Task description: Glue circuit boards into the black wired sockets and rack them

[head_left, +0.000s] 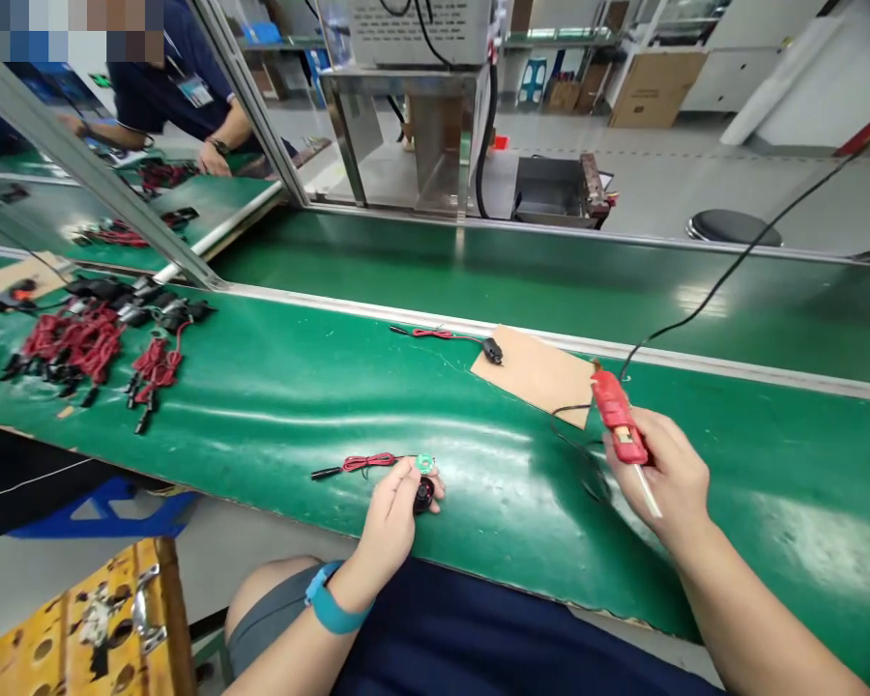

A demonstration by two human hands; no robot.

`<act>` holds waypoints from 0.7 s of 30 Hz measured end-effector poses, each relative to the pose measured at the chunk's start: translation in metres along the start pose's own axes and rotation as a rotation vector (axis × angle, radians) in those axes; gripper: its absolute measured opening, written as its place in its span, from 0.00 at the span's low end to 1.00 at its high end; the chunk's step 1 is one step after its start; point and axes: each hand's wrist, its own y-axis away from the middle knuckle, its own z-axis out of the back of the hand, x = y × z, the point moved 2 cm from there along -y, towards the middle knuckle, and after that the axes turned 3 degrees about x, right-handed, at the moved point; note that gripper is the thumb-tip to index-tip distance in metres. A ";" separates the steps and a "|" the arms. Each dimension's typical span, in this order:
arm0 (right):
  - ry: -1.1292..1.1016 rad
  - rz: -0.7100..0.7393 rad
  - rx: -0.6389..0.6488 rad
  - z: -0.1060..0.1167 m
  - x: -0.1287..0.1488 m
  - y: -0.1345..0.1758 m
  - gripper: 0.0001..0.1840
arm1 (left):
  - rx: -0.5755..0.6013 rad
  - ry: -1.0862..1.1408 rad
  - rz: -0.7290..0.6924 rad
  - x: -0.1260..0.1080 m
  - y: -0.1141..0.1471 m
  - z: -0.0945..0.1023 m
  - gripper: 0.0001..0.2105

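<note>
My left hand (397,498) pinches a small round black housing (424,495) together with a green circuit board (424,463), just above the front edge of the green bench. From the board a red cable (369,463), bundled and ending in a black plug, stretches left over the bench top. Closed around a red hot glue gun (616,411) is my right hand (663,471); the gun's nozzle points up and away, and a white glue stick (648,491) sticks out of its rear. Beyond the hands, a black part with a red cable (491,350) rests on a cardboard sheet (536,372).
Several bundled red cables with black ends (79,343) lie at the left. A black cord (725,280) hangs from the upper right to the glue gun. Metal frame posts (250,97) rise at the back left, with another person's hand (214,159) behind. A yellow crate (79,628) stands below left.
</note>
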 end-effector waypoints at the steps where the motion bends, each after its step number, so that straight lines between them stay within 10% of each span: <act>1: -0.080 0.019 0.037 0.001 0.010 -0.004 0.13 | 0.011 -0.018 -0.005 0.001 -0.006 -0.003 0.17; 9: -0.442 0.126 0.547 -0.013 0.057 -0.023 0.05 | 0.147 -0.044 -0.003 0.003 -0.054 -0.029 0.18; 21: -0.480 0.156 0.733 -0.033 0.056 -0.033 0.06 | 0.154 -0.101 0.026 -0.006 -0.055 -0.039 0.17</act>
